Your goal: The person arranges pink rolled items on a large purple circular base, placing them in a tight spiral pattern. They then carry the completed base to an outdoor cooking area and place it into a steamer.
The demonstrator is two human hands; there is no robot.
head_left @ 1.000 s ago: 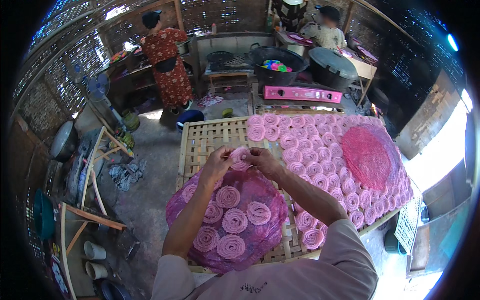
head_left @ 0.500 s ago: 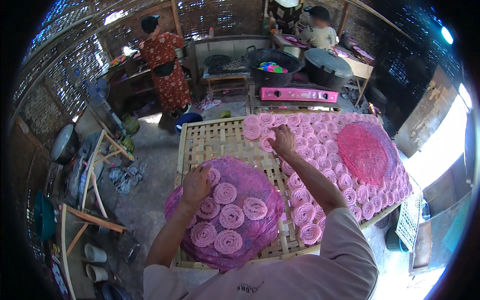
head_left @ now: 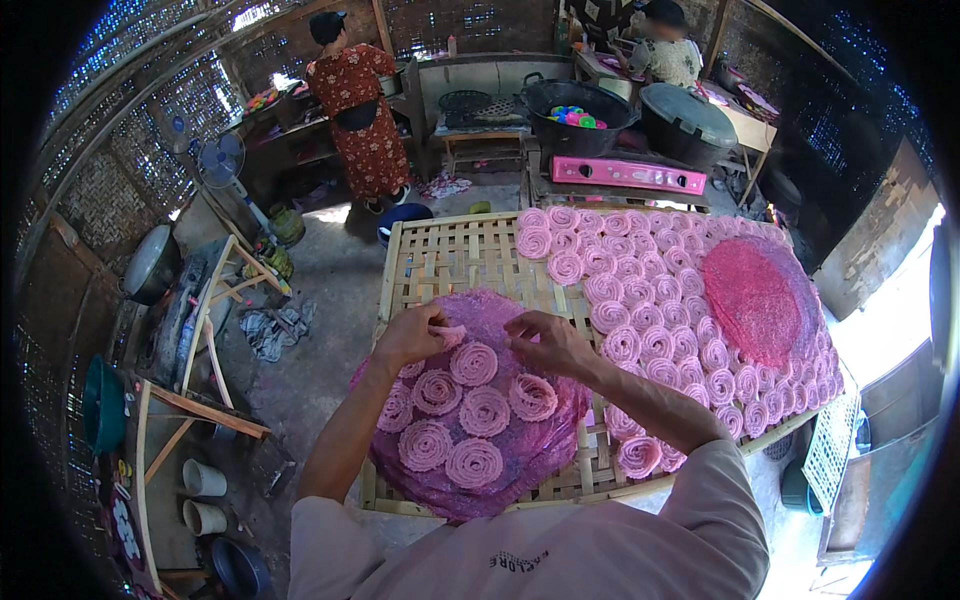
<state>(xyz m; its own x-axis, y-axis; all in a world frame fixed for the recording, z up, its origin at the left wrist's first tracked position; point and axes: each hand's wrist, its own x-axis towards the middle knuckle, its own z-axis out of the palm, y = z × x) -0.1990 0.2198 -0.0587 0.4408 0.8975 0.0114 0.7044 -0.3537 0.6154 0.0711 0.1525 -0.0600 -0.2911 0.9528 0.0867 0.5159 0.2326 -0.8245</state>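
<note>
My left hand pinches a pink coiled cracker, lifted at the far left part of a round purple-pink mesh mat. Several more coiled crackers lie flat on that mat, each wound into a ruffled spiral. Over the mat's far right side hovers my right hand, fingers bent and a little apart, with nothing visible in it. Beneath everything is a woven bamboo rack. Its right part is covered by close rows of the same pink spirals.
A second pink mesh mat rests on the rows at right. Beyond the rack stand a pink stove, a black pot and a lidded pot. Two people work at the back. A wooden frame and buckets are at left.
My right hand has come back from the far rows on the rack to the mat. My left hand has raised a coiled cracker off the mat. The view has shifted slightly.
</note>
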